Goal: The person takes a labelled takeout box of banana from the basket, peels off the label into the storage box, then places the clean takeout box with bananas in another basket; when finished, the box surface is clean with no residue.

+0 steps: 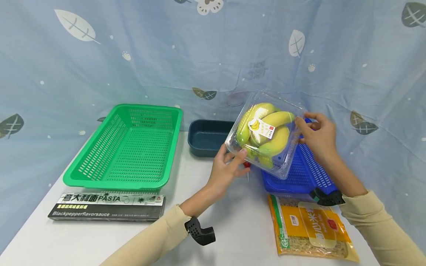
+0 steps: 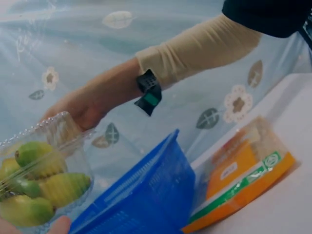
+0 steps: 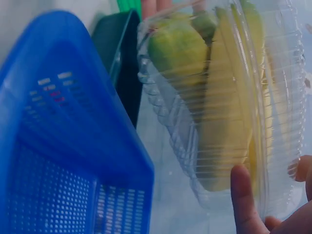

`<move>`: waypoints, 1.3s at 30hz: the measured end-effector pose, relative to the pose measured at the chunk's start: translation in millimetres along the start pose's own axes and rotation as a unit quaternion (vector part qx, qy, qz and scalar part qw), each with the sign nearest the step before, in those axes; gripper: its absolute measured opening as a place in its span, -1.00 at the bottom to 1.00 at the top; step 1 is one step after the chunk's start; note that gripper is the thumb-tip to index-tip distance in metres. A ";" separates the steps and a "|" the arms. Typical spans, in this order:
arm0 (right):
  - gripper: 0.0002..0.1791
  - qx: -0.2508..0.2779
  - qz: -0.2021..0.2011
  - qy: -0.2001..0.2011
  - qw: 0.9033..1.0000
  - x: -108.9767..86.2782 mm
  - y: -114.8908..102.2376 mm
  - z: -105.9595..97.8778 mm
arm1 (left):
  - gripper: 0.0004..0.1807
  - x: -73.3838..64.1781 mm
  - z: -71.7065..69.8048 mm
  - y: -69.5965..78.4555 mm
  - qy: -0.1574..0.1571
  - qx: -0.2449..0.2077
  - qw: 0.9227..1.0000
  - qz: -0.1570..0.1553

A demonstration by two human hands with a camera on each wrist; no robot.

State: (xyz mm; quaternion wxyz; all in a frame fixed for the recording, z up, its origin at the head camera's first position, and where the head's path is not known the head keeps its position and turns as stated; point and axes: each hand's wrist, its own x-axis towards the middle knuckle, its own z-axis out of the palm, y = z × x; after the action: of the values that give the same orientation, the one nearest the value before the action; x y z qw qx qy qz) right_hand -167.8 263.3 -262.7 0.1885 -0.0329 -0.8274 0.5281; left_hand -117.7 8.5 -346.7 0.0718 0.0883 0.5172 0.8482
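A clear plastic box of bananas (image 1: 276,142) is held up tilted between both hands, over the blue basket (image 1: 289,184). A white label with a banana picture (image 1: 261,127) is on its lid. My left hand (image 1: 226,170) grips the box's lower left corner, thumb on the front. At the upper right edge, my right hand (image 1: 317,136) pinches the box with thumb and fingers. In the right wrist view the bananas (image 3: 226,97) show through the ribbed side wall. The left wrist view catches the green-yellow banana ends (image 2: 36,168) beside the basket's wall.
A green basket (image 1: 169,155) stands at the left, with a black pasta box (image 1: 106,214) in front. Behind the held box sits a dark teal bin (image 1: 204,147). An orange food packet (image 1: 313,229) lies at the right front. A small red item (image 1: 246,164) shows below the left fingers.
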 end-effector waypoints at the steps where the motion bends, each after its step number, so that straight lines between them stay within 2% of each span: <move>1: -0.44 0.002 -0.001 0.003 1.000 -2.1 -0.5 0.8 | -0.34 -0.5 -0.3 1.2 -0.001 -0.005 1.000 0.005; 6: -0.47 0.037 -0.023 0.013 0.999 -12.9 -1.2 4.4 | -0.35 -3.7 -1.1 7.3 -0.004 -0.028 0.999 0.023; 11: -0.50 0.128 -0.031 0.004 0.991 -23.0 -1.6 8.8 | -0.30 -4.9 -4.1 11.4 0.012 -0.029 0.999 0.032; 14: -0.50 0.150 -0.029 0.000 0.988 -28.8 -2.6 11.0 | -0.29 -4.8 -7.2 12.7 0.023 -0.032 0.999 0.026; 21: -0.48 0.100 -0.063 -0.009 0.993 -40.0 -4.4 10.3 | -0.33 -5.5 -15.6 16.6 0.029 -0.036 0.999 0.005; 27: -0.53 0.082 -0.073 -0.012 0.994 -39.1 -2.7 7.7 | -0.32 -8.8 -24.2 24.7 0.026 -0.022 0.999 0.008; 32: -0.48 0.070 -0.050 -0.018 0.996 -31.6 -1.0 2.5 | -0.30 -14.7 -34.0 32.4 0.029 0.014 0.999 0.003; 35: -0.42 0.061 -0.046 -0.040 0.996 -28.9 -0.3 -0.2 | -0.31 -18.7 -40.9 37.9 0.023 0.041 0.999 -0.001; 39: -0.41 0.031 -0.065 -0.080 0.994 -29.6 -1.3 -2.7 | -0.30 -20.9 -50.8 47.7 0.012 0.079 0.997 -0.005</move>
State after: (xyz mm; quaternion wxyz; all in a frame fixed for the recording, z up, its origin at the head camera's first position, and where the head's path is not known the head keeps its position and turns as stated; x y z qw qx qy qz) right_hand -139.3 257.6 -268.7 0.1562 0.0689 -0.8234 0.5411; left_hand -110.2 -61.6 -328.7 0.0626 0.0809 0.5838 0.8054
